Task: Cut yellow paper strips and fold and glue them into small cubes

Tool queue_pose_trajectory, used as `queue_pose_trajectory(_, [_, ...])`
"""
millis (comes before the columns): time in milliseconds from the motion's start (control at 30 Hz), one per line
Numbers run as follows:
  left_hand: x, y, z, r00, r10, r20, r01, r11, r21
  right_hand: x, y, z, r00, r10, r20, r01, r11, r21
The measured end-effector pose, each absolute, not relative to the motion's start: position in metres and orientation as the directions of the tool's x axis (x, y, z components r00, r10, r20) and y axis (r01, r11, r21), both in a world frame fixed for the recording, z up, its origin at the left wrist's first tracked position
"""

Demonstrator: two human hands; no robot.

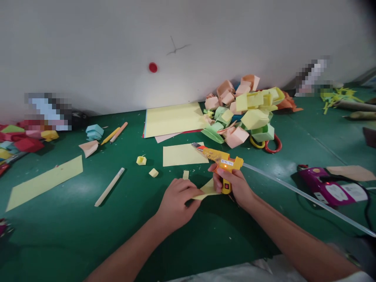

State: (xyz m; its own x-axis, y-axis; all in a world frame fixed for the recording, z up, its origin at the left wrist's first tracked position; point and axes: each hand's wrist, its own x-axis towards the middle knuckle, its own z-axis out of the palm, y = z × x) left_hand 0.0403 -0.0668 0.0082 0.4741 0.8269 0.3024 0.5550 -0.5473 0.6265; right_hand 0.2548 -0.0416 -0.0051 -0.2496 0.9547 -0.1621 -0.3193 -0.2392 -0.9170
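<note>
In the head view, my right hand (235, 184) is wrapped round the handle of a yellow hot glue gun (219, 156). Its nozzle points up and left, over a pale yellow paper rectangle (180, 156), and a long clear glue stick (282, 185) trails from its back. My left hand (179, 201) pinches the edge of a piece of pale yellow paper (207, 190), partly curled and partly hidden by both hands. Just beyond my left fingers lies a small yellow paper strip (186, 174). Two tiny folded yellow paper pieces, one a cup shape (141, 160), sit farther left.
Folded paper boxes (249, 113) pile up at the back right, with scissors (273, 144) under them. Sheets of paper (173, 119) lie by the wall. Leftward are a whitish stick (110, 187), a long yellow strip (44, 182) and pencils (114, 133). A purple device (326, 188) with a cord sits right.
</note>
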Motion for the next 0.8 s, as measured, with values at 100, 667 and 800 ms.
queue_pose_trajectory(100, [0.041, -0.064, 0.012, 0.338, 0.893, 0.296, 0.539, -0.441, 0.717, 0.253, -0.045, -0.003, -0.312, 0.939, -0.146, -0.325, -0.250, -0.912])
queue_pose_trajectory(667, [0.032, -0.057, 0.008, -0.072, 0.994, 0.079, 0.324, -0.051, 0.945, 0.247, -0.048, 0.003, -0.183, 0.953, -0.243, -0.113, -0.266, -0.957])
queue_pose_trajectory(800, [0.036, -0.066, 0.011, -0.009, 0.940, 0.340, 0.655, -0.251, 0.712, 0.246, -0.047, 0.003, -0.151, 0.961, -0.231, -0.122, -0.250, -0.961])
